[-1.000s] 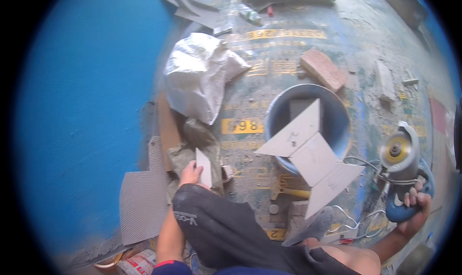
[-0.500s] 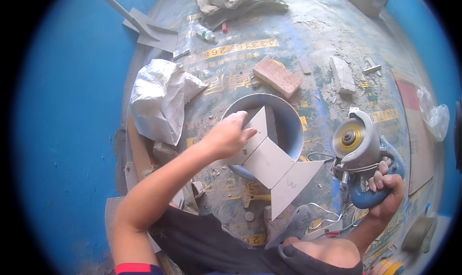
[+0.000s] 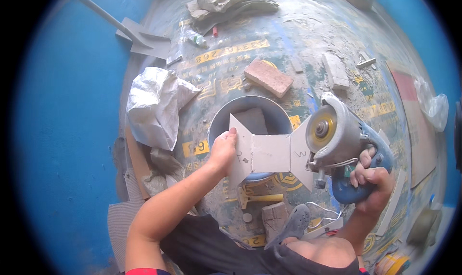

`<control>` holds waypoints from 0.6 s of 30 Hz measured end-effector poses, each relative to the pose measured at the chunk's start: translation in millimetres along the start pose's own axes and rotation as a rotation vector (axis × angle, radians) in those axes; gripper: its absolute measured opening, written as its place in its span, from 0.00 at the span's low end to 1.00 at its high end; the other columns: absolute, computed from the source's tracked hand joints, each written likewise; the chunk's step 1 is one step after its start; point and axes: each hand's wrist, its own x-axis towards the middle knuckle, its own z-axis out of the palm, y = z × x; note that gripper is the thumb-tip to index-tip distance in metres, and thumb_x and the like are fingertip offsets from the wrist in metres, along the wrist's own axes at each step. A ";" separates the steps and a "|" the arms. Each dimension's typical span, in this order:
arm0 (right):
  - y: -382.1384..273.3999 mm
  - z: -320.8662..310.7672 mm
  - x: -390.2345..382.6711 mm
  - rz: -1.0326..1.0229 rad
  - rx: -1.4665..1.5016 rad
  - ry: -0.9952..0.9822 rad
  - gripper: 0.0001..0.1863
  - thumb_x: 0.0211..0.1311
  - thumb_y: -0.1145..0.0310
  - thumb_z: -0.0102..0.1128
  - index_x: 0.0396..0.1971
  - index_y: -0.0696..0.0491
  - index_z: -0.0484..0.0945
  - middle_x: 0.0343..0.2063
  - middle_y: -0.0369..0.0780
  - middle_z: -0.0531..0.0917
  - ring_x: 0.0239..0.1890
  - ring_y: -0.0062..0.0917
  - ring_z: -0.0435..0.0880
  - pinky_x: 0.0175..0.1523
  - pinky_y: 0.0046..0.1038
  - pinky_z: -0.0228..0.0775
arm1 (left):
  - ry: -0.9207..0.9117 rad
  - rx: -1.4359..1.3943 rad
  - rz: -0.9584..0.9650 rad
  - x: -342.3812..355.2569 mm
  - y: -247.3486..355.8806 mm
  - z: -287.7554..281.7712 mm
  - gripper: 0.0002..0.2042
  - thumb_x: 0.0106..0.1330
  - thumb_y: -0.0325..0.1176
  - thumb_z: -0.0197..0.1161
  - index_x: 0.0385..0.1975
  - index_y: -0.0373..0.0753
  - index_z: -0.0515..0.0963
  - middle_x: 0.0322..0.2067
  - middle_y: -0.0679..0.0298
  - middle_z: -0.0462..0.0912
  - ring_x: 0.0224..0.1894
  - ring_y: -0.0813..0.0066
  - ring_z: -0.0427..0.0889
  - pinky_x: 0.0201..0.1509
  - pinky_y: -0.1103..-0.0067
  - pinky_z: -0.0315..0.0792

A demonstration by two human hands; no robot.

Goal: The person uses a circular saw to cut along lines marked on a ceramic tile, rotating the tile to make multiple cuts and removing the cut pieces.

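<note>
A pale bow-tie-shaped piece of tile (image 3: 271,152), with pencil marks and scored lines across it, lies level over the near part of a round bucket (image 3: 219,121). My left hand (image 3: 223,150) grips its left end, thumb on top. In my right hand (image 3: 370,181) is an angle grinder (image 3: 342,140), held by its blue body with the fingers wrapped round it. The grinder's yellow-centred disc (image 3: 321,129) faces up and left, and the tool overlaps the tile's right end in view; whether they touch I cannot tell. A grey slab (image 3: 255,118) shows inside the bucket.
A reddish brick (image 3: 269,77) lies beyond the bucket, a pale block (image 3: 335,72) to its right. A yellow-handled hammer (image 3: 262,198) and a white cord (image 3: 322,210) are near my feet. A white sack (image 3: 156,101) and a shovel (image 3: 144,41) stand at left.
The tile has turned counter-clockwise from a slant to level, and my left hand now holds its left end. The grinder has come left, up to the tile's right end.
</note>
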 end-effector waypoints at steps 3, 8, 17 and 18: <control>9.6 18.0 1.2 0.012 -0.027 -0.059 0.23 0.40 0.74 0.57 0.42 0.63 0.71 0.31 0.41 0.73 0.19 0.20 0.69 0.26 0.25 0.67 | 0.005 0.039 0.038 -4.3 -1.9 1.0 0.18 0.80 0.44 0.46 0.46 0.34 0.76 0.39 0.62 0.83 0.39 0.75 0.80 0.47 0.74 0.75; 34.9 55.4 -2.1 0.001 -0.161 -0.124 0.22 0.42 0.75 0.57 0.42 0.63 0.70 0.31 0.41 0.73 0.19 0.20 0.68 0.26 0.25 0.68 | 0.106 0.480 0.323 -9.2 -0.4 -1.9 0.21 0.78 0.47 0.48 0.37 0.32 0.74 0.31 0.52 0.80 0.34 0.60 0.78 0.43 0.67 0.71; 72.4 88.5 4.3 -0.017 -0.331 -0.227 0.20 0.44 0.77 0.56 0.42 0.64 0.71 0.28 0.40 0.74 0.20 0.20 0.70 0.26 0.24 0.68 | 0.116 0.484 0.349 -13.8 4.3 3.5 0.20 0.77 0.45 0.46 0.35 0.30 0.72 0.35 0.40 0.80 0.42 0.37 0.78 0.46 0.57 0.69; 75.4 92.0 3.6 -0.026 -0.339 -0.224 0.22 0.44 0.77 0.56 0.44 0.67 0.72 0.27 0.39 0.74 0.20 0.19 0.71 0.26 0.23 0.68 | 0.121 0.494 0.357 -13.8 4.4 3.5 0.20 0.77 0.45 0.46 0.35 0.30 0.72 0.35 0.39 0.80 0.43 0.35 0.77 0.46 0.56 0.68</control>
